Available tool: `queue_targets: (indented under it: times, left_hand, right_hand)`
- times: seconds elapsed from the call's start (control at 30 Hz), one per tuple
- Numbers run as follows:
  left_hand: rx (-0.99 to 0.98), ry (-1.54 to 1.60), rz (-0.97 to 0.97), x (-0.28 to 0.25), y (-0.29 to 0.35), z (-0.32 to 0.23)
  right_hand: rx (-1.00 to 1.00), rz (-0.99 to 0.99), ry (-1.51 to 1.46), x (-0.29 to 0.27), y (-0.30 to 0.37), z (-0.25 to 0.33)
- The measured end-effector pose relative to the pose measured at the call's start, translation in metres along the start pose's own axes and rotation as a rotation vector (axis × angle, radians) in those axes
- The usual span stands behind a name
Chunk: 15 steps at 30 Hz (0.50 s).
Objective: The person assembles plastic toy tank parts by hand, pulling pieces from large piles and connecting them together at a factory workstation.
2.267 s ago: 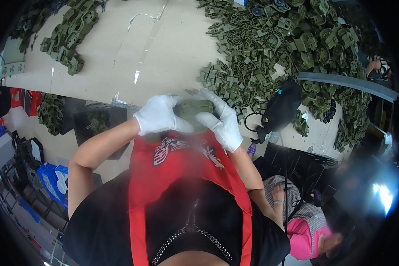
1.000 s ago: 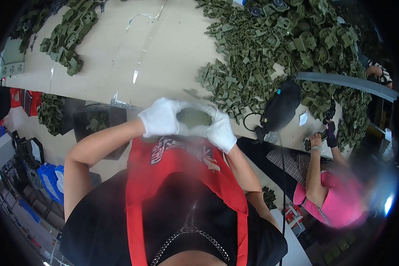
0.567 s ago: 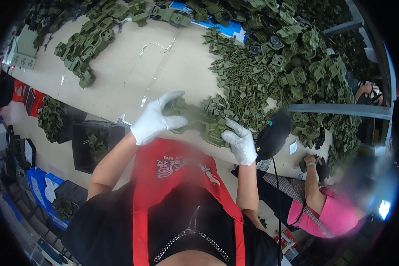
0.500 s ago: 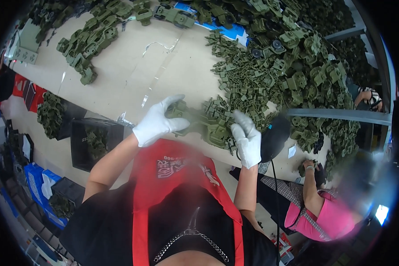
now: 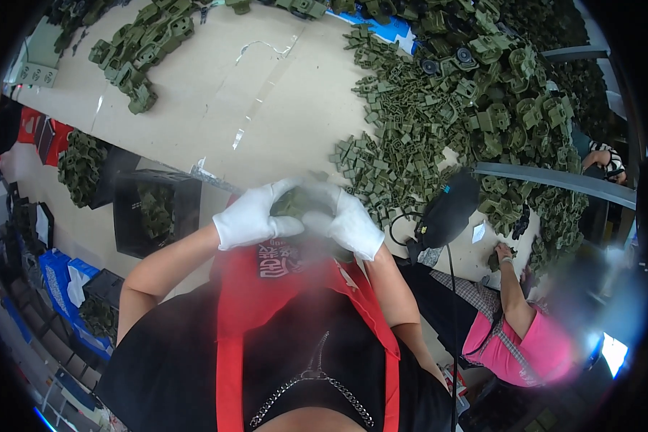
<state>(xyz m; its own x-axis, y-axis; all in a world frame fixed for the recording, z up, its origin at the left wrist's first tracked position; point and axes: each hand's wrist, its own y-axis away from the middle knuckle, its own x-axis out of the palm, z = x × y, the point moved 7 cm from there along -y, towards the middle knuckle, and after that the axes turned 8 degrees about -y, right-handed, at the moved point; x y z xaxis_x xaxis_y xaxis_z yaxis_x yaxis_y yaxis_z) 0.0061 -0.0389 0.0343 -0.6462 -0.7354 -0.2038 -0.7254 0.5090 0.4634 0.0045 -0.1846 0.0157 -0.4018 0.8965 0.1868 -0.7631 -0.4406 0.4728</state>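
Both my hands wear white gloves and meet at the near edge of the table. My left hand (image 5: 255, 216) is closed round a green plastic toy vehicle part (image 5: 289, 204), with thumb and fingers on either side of it. From the other side my right hand (image 5: 351, 222) closes on the same part, its fingertips blurred. Whether a smaller piece sits between the right fingers is hidden by the haze and the glove. Just beyond my right hand spreads a heap of small green plastic pieces (image 5: 392, 108).
Larger green vehicle bodies (image 5: 493, 119) pile up at the right; a row of them (image 5: 140, 54) lies far left. A black rounded device (image 5: 448, 207) with a cable stands right of my hand. Black crates (image 5: 129, 230) sit at left. A co-worker in pink (image 5: 522, 345) works at right.
My right hand has moved left from beside the small pieces to meet my left hand on the vehicle part. The view has shifted slightly. The co-worker's hand stays near the same spot.
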Motion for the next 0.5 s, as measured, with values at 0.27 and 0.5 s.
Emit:
queue_targets:
  times: [0.27,0.5]
  left_hand:
    - [0.034,-0.295,-0.139,0.001,0.005,0.001]
    - [0.184,-0.168,-0.213,-0.015,-0.018,-0.012]
  right_hand:
    - [0.052,-0.174,0.148,0.003,0.002,-0.019]
    - [-0.118,-0.084,0.278,-0.024,-0.02,0.012]
